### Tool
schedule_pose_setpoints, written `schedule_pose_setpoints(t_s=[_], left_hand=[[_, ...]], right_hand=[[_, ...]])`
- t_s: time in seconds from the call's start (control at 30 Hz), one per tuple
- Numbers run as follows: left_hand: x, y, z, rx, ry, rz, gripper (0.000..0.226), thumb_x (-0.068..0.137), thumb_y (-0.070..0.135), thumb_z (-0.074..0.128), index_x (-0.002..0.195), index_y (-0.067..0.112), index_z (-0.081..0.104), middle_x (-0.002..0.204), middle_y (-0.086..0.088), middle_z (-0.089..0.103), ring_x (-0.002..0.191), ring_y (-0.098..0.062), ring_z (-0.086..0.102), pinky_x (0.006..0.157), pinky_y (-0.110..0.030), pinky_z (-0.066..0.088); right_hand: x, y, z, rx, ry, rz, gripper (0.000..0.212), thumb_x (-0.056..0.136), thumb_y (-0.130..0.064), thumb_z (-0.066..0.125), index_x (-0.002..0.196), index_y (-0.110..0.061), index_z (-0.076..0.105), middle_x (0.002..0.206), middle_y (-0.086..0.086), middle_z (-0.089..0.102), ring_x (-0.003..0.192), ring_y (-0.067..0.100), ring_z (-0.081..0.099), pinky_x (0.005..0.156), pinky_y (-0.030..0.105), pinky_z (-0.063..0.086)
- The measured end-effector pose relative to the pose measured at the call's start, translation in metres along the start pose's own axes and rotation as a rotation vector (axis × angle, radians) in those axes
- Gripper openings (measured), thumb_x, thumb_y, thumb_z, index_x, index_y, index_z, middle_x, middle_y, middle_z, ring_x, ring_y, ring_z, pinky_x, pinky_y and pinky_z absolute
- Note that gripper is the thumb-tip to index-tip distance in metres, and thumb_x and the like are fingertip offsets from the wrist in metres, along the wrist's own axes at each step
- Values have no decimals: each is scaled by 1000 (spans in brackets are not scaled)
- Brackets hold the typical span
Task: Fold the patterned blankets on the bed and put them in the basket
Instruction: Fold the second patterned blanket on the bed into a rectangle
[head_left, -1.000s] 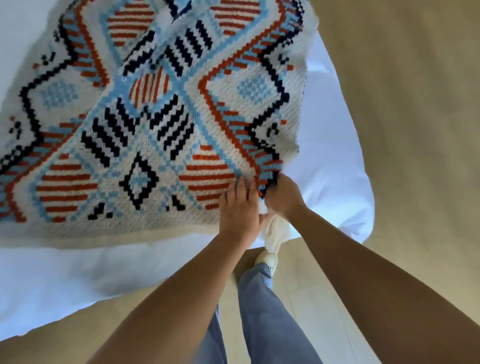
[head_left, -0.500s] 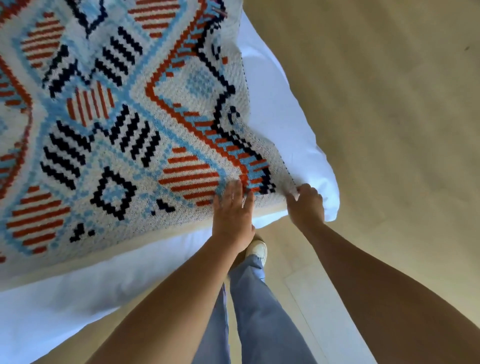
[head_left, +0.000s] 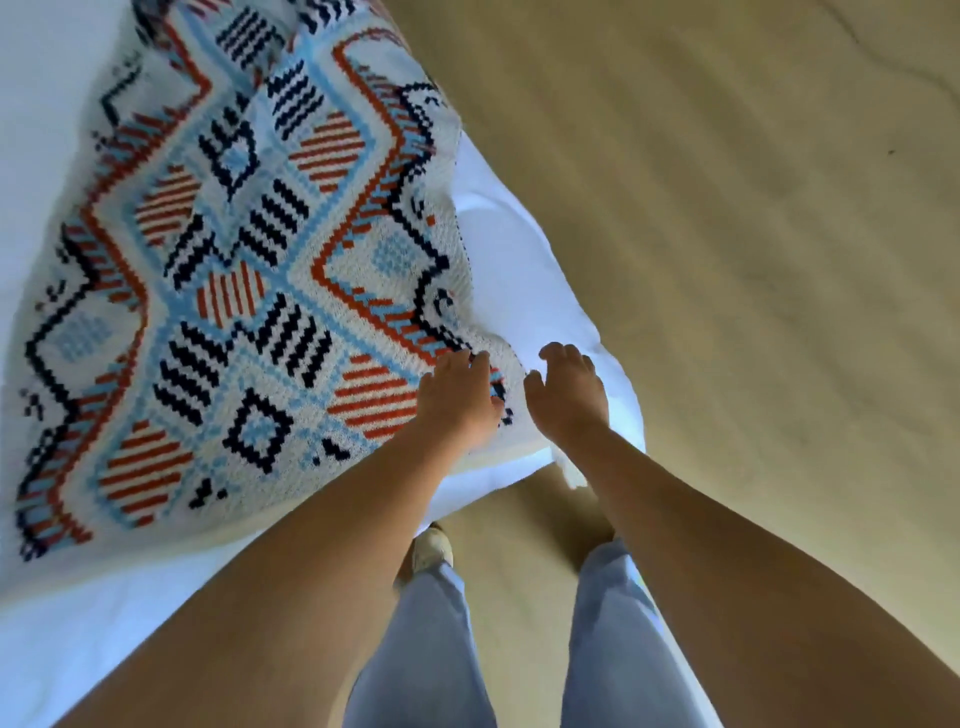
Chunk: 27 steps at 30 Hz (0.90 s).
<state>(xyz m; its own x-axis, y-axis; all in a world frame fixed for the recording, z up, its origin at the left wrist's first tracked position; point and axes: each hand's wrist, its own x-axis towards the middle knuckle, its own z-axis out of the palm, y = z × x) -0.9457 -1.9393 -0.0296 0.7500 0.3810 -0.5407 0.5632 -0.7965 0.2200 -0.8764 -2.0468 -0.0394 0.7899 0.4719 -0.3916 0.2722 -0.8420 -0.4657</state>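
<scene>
A knitted patterned blanket (head_left: 249, 291), white with orange, light-blue and black geometric shapes, lies spread on the white bed (head_left: 78, 613). Its near right corner sits at the bed's corner. My left hand (head_left: 457, 400) rests palm down on that corner with the fingers slightly bent. Just to the right, my right hand (head_left: 569, 395) is over the white sheet beside the blanket's edge, fingers apart and holding nothing. No basket is in view.
The bed's corner (head_left: 597, 364) points toward me, with beige floor (head_left: 727, 260) to the right and behind it. My legs in light-blue trousers (head_left: 613, 639) and a white shoe (head_left: 431, 548) stand on the floor right at the bed's edge.
My right hand has let go of the blanket's corner and now has its fingers apart beside it. My left hand stays on the blanket. The view has swung, so the bed sits further left.
</scene>
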Motion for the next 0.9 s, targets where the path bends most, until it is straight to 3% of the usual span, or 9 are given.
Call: schedule_pose_setpoints(t_s=[0.17,0.3,0.37,0.5,0.77,0.9], left_hand=[[0,38,-40,-280,118,-162,60,92,29,53,142,7,28,148,-13,34,136,-27,31,111,-40,29],[4,69,-75,-348,204,-261,52,92,27,50,137,7,34,142,-14,40,130,-29,36,105,-38,31],[12,87,-92,-381,256,-279,50,92,27,49,136,8,35,139,-14,42,129,-30,37,102,-39,33],[42,107,-125,-341,303,-348,62,94,33,45,145,8,20,151,-13,27,137,-28,26,110,-41,25],[142,89,-218,-313,365,-456,60,92,37,46,142,10,27,143,-14,37,128,-32,38,104,-46,35],[190,75,-266,-345,363,-537,60,92,37,46,142,11,26,142,-14,37,126,-33,39,101,-46,38]], right_hand=[[24,15,-80,-216,-175,-302,36,95,-24,39,126,-7,43,128,11,50,116,30,47,95,37,38],[53,25,-152,-356,-203,-531,38,96,-27,36,129,-9,42,133,10,48,121,29,45,101,37,36],[71,21,-179,-386,-189,-590,38,96,-27,36,129,-9,43,133,10,48,121,28,45,101,38,36],[113,0,-215,-419,-187,-726,38,95,-27,39,127,-7,45,131,10,51,119,28,46,100,38,36],[233,-85,-262,-419,-165,-939,38,91,-23,43,125,-5,48,126,12,54,114,30,48,93,38,38],[294,-127,-281,-466,-197,-1008,30,90,-21,42,115,-6,50,116,13,56,105,29,49,82,34,36]])
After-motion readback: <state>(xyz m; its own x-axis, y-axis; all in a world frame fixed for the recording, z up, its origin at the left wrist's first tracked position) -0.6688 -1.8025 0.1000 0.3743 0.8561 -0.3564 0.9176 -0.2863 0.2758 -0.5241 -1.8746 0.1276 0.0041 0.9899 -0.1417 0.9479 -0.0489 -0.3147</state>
